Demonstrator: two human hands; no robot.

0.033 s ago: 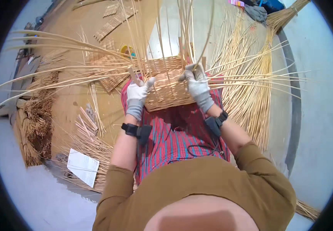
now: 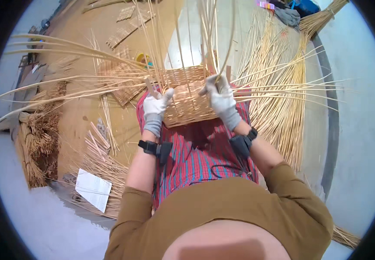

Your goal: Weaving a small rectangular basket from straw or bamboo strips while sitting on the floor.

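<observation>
A half-woven wicker basket (image 2: 189, 103) rests in my lap, with long pale rods standing up and spreading from its sides. My left hand (image 2: 154, 107), in a white and grey work glove, closes on the basket's left side, thumb along the weave. Beside those fingers a flat wooden stick (image 2: 150, 86) pokes up. My right hand (image 2: 222, 96), gloved alike, pinches a long willow rod (image 2: 229, 45) at the basket's right upper edge. Another short wooden stick (image 2: 228, 71) shows just beyond it. The fingertips behind the weave are hidden.
Loose rods (image 2: 278, 104) lie spread on the floor at right. Woven panels (image 2: 129, 29) and a yellow round object (image 2: 142, 58) lie beyond the basket at left. Nearer left are bundled rods (image 2: 40, 138), short wooden strips (image 2: 96, 141) and a white paper sheet (image 2: 93, 188).
My right hand has shifted slightly left on the basket's edge, and the rod in it has swung left. The short stick behind that hand shows more now. My left hand keeps its hold.
</observation>
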